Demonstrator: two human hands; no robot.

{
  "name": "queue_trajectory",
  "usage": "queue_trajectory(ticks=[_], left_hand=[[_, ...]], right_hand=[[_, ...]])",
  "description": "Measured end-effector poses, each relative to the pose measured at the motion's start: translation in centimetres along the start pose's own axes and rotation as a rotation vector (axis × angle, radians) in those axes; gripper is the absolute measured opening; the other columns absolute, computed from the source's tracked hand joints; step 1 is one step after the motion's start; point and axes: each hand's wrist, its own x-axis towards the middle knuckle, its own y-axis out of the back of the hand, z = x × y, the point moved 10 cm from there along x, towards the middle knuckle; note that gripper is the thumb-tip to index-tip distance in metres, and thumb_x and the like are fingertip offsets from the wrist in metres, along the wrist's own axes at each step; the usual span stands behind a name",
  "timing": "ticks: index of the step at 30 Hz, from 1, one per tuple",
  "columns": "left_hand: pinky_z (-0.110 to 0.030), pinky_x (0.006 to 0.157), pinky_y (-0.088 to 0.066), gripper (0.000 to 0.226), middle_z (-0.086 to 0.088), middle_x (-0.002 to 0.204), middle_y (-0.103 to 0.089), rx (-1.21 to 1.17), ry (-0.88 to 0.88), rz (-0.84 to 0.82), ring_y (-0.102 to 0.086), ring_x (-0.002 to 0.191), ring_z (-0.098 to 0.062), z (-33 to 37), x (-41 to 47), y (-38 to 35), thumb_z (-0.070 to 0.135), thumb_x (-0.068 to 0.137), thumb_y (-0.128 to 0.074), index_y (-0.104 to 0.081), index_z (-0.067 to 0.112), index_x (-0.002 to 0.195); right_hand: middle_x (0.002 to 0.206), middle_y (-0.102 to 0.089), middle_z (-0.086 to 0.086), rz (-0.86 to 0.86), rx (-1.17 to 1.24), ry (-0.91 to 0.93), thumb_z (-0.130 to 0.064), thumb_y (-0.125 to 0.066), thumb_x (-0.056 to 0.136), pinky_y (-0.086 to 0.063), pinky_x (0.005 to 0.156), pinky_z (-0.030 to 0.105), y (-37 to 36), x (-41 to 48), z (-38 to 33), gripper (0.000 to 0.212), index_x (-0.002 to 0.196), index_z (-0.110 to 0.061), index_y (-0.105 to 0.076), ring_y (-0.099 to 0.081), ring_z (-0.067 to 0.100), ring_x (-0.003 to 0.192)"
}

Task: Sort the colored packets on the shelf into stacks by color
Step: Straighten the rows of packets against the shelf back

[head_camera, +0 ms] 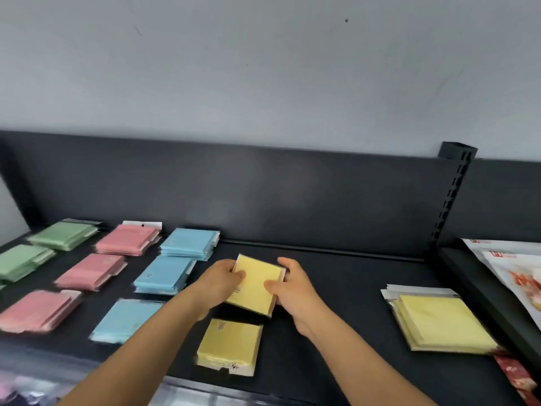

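Yellow packets form the held yellow stack [254,284], located at the centre of the shelf [336,276] between both hands. The left hand [222,281] grasps its left long edge, thumb on top. The right hand [292,288] grasps its right long edge in the same way. The long axis of the stack runs away from the person, near end angled slightly right. Whether it rests on the shelf or is lifted clear cannot be determined.

2 other yellow groups are present:
1. The front yellow stack [229,347] lies just beside the held one, on the side nearer the person.
2. The right yellow stack [442,323] lies well apart, on the right hand's side.

Green stacks [63,235], pink stacks [126,240] and blue stacks [187,244] occupy the left of the shelf.

Judgement: merging the yellow groups calls for a short pull toward the person or a long carry to the right.
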Motion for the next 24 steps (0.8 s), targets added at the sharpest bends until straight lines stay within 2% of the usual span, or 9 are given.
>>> queue_trajectory(ticks=[3, 6, 8, 11, 14, 19, 24], left_hand=[[-0.034, 0.085, -0.046, 0.023, -0.007, 0.107, -0.065, -0.004, 0.054, -0.023, -0.06, 0.098, -0.022, -2.2, 0.2, 0.1, 0.018, 0.097, -0.043, -0.059, 0.011, 0.113], [-0.031, 0.08, -0.046, 0.025, -0.007, 0.109, -0.063, 0.012, 0.096, -0.027, -0.06, 0.096, -0.021, -3.6, 0.6, 0.2, 0.019, 0.096, -0.043, -0.056, 0.01, 0.116], [-0.033, 0.088, -0.046, 0.031, -0.007, 0.117, -0.059, 0.044, 0.095, -0.036, -0.058, 0.103, -0.022, -4.0, 0.8, 0.2, 0.02, 0.095, -0.043, -0.051, 0.012, 0.125], [-0.037, 0.1, -0.042, 0.051, -0.009, 0.141, -0.039, 0.144, 0.102, -0.069, -0.048, 0.118, -0.025, -4.3, 0.8, -0.1, 0.026, 0.096, -0.04, -0.028, 0.02, 0.145], [-0.037, 0.106, -0.035, 0.052, -0.011, 0.145, -0.023, 0.334, 0.111, -0.059, -0.04, 0.124, -0.028, -4.4, 0.9, -0.3, 0.032, 0.098, -0.032, -0.021, 0.022, 0.147], [-0.035, 0.11, -0.027, 0.051, -0.01, 0.148, -0.016, 0.418, 0.114, -0.055, -0.031, 0.132, -0.028, -4.0, 1.0, -0.6, 0.027, 0.099, -0.031, -0.019, 0.015, 0.147], [-0.039, 0.111, -0.026, 0.06, -0.013, 0.153, -0.013, 0.527, 0.136, 0.021, -0.021, 0.138, -0.033, -2.7, 0.7, -0.2, 0.016, 0.097, -0.035, -0.006, 0.01, 0.149]], right_hand=[[0.125, -0.051, -0.001, 0.024, -0.089, -0.014, -0.008, -0.058, 0.087, -0.051, 0.085, 0.027, -0.8, 0.2, 0.5, 0.046, 0.128, -0.025, -0.047, -0.054, 0.012, 0.102], [0.125, -0.048, -0.002, 0.05, -0.196, 0.014, -0.011, -0.06, 0.087, -0.041, 0.065, 0.015, -0.9, 0.4, 0.3, 0.043, 0.127, -0.023, -0.052, -0.049, 0.01, 0.098], [0.127, -0.048, -0.001, 0.055, -0.263, 0.025, -0.012, -0.059, 0.087, -0.039, 0.063, 0.015, -1.0, 0.5, 0.1, 0.044, 0.129, -0.02, -0.051, -0.048, 0.009, 0.097], [0.132, -0.045, 0.0, 0.035, -0.409, 0.028, -0.016, -0.058, 0.087, -0.043, 0.079, 0.021, -1.2, 0.9, 0.2, 0.046, 0.132, -0.019, -0.049, -0.048, 0.013, 0.108], [0.134, -0.042, 0.001, 0.006, -0.48, 0.004, -0.023, -0.061, 0.087, -0.042, 0.099, 0.031, -1.1, 1.2, 0.6, 0.046, 0.131, -0.019, -0.05, -0.041, 0.019, 0.124], [0.13, -0.045, 0.002, -0.03, -0.475, -0.023, -0.024, -0.063, 0.085, -0.043, 0.098, 0.031, -1.1, 1.3, 0.8, 0.047, 0.13, -0.019, -0.051, -0.046, 0.019, 0.118], [0.136, -0.038, 0.003, -0.031, -0.497, -0.009, -0.029, -0.057, 0.089, -0.037, 0.105, 0.032, -1.1, 0.9, 0.8, 0.051, 0.137, -0.019, -0.042, -0.039, 0.021, 0.126]])
